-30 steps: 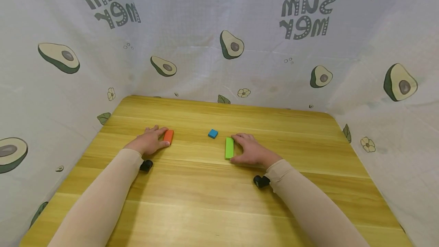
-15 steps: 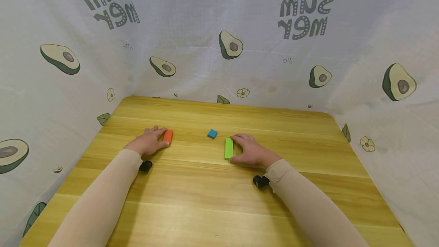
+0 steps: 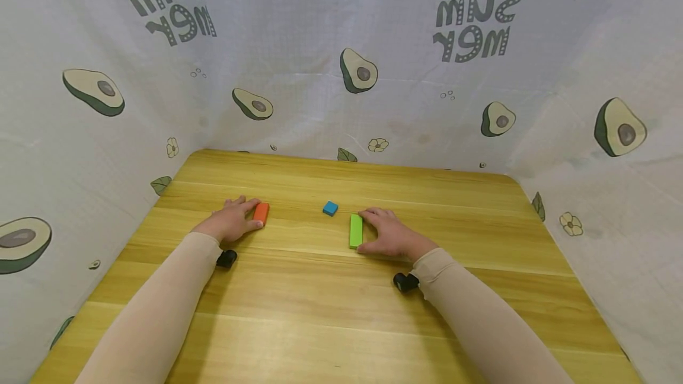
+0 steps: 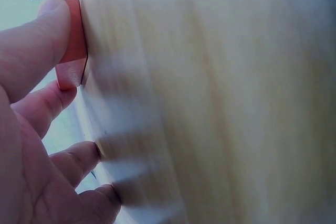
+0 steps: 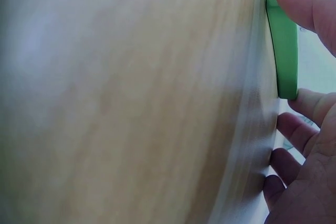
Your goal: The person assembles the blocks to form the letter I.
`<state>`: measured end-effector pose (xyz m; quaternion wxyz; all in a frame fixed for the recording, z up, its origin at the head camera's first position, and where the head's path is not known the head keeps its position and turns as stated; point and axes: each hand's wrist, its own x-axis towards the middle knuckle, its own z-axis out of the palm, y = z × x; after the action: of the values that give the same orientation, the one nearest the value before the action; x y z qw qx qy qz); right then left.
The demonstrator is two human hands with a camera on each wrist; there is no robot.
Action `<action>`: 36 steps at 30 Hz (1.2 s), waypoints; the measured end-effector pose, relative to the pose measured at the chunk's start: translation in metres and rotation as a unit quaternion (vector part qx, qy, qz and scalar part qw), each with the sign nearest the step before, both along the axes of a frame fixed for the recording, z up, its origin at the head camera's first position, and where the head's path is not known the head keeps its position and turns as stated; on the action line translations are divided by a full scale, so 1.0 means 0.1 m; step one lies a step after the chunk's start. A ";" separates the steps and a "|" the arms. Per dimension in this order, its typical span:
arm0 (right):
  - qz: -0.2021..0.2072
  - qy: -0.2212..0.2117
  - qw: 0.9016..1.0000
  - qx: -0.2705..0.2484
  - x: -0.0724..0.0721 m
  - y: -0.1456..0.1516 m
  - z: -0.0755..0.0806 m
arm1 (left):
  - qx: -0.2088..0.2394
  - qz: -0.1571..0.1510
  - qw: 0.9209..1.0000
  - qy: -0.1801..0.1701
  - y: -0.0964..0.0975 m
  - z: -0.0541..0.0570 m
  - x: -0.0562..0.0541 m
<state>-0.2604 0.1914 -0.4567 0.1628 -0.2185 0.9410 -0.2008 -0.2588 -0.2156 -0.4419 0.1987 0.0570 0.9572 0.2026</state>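
Toward the left of the table, my left hand (image 3: 230, 221) holds an orange-red rectangular block (image 3: 261, 213) between thumb and index finger. The left wrist view shows the thumb on one end of that block (image 4: 76, 30) and the index fingertip at the other. On the right, my right hand (image 3: 393, 236) pinches a longer green block (image 3: 356, 231) by its two ends, thumb near, index finger far. The other right fingers touch the tabletop beside the green block (image 5: 286, 51). Between the hands lies a small blue square block (image 3: 330, 208), touched by neither.
The wooden table (image 3: 299, 313) has pale yellow grain. A white curtain (image 3: 299, 46) printed with avocados stands behind it and along both sides. Black wrist cameras hang under each wrist, the left camera (image 3: 226, 258) and the right camera (image 3: 406, 282), close above the tabletop.
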 end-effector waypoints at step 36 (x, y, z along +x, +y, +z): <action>0.007 0.005 1.000 0.005 -0.01 0.03 0.01 | -0.001 -0.006 1.000 0.004 0.01 0.04 0.02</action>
<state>-0.2616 0.1943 -0.4554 0.1605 -0.2252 0.9413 -0.1935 -0.2565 -0.2146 -0.4379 0.1962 0.0635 0.9579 0.1997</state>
